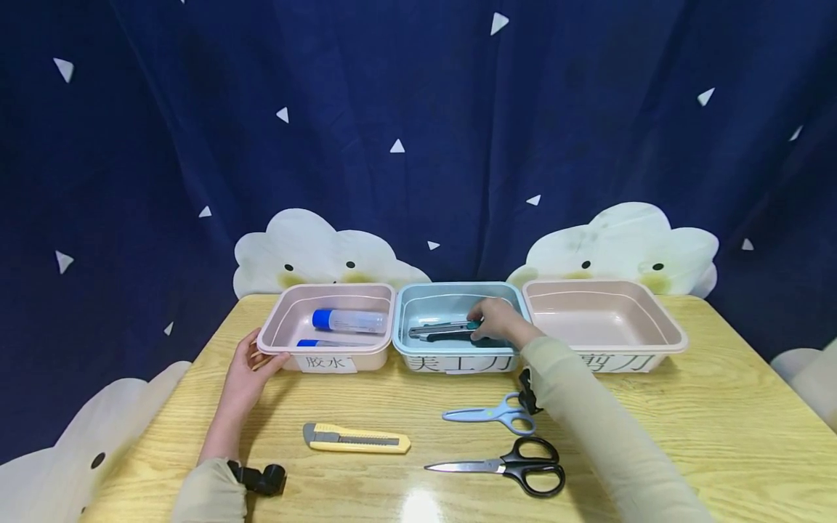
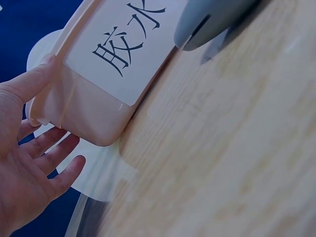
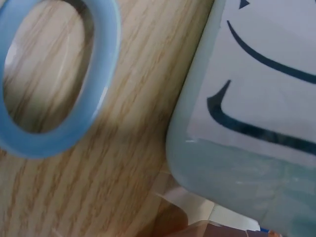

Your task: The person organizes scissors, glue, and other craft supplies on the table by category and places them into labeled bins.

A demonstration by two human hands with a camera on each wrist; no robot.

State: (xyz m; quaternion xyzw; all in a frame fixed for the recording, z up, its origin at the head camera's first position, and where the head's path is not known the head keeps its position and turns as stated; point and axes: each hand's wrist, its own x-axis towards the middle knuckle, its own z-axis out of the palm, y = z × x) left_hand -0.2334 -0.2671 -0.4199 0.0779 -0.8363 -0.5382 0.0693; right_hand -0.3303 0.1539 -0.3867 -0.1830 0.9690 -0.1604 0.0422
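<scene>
My left hand (image 1: 251, 367) holds the front left corner of the left pink bin (image 1: 373, 361), thumb on its front rim and fingers along its side. The left wrist view shows the thumb on the rim of this pink bin (image 2: 94, 113). My right hand (image 1: 495, 320) reaches into the blue bin (image 1: 403, 319) and pinches a utility knife (image 1: 461, 327) with a teal end. Under it lies a dark utility knife (image 1: 445, 336), partly hidden by the fingers. Two blue-capped glue bottles, one in full view (image 1: 356, 321), lie in the left pink bin.
A yellow utility knife (image 1: 356, 439), light blue scissors (image 1: 484, 414) and black-handled scissors (image 1: 516, 466) lie on the wooden table (image 1: 366, 494). The right pink bin (image 1: 667, 338) adjoins the blue one. A dark blue curtain (image 1: 366, 87) hangs behind.
</scene>
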